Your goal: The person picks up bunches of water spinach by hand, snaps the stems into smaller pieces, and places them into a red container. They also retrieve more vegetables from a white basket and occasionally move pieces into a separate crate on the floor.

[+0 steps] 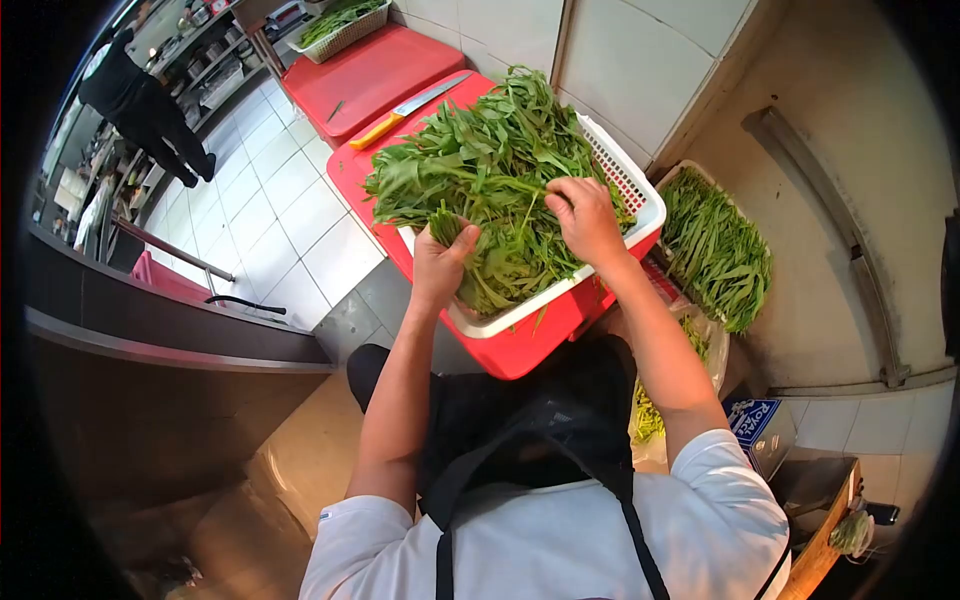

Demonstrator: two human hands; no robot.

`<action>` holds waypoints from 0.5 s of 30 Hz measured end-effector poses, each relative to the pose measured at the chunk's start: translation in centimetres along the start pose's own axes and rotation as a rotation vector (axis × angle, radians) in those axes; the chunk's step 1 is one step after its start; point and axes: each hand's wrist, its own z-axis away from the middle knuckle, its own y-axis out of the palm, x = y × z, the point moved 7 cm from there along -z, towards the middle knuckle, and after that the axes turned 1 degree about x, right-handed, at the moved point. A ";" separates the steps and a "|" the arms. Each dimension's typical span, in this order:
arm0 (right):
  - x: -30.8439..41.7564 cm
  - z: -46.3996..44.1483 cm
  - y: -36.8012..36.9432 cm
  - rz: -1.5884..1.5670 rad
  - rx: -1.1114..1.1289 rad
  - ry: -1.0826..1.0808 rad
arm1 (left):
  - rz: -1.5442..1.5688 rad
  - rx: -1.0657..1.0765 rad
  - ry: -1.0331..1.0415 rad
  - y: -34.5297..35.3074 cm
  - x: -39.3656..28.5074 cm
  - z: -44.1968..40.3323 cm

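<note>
A white plastic basket (pixel 648 190) heaped with long-leaved greens (pixel 510 130) stands on a red stool or table in front of me. My left hand (pixel 442 262), at the near left of the heap, is closed around a bunch of stems (pixel 446 226). At the right side of the heap my right hand (pixel 585 218) pinches a green stem (pixel 530 188) between thumb and fingers. The leaves under both hands hide most of the basket's inside. A knife with a yellow handle (pixel 378 131) lies on the red surface beyond the heap.
Another red surface (pixel 400 70) stands behind, with a basket of greens (pixel 342 24) past it. On the right, a second basket holds more greens (pixel 712 245). A blue tin (pixel 757 425) sits near my right elbow. A person in dark clothes (pixel 140 100) stands far left.
</note>
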 end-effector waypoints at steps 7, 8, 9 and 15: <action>-3.4 -1.9 0.9 -0.463 0.197 0.300 | -0.013 0.009 0.014 0.2 -0.4 0.2; -3.9 -2.3 1.3 -0.493 0.180 0.287 | -0.008 0.009 0.016 0.3 -0.6 0.2; -3.9 -2.9 1.3 -0.522 0.161 0.273 | 0.004 0.000 0.029 0.3 -0.7 0.2; -3.9 -4.3 1.9 -0.645 0.324 0.291 | -0.168 -0.175 0.249 -0.2 -4.0 0.4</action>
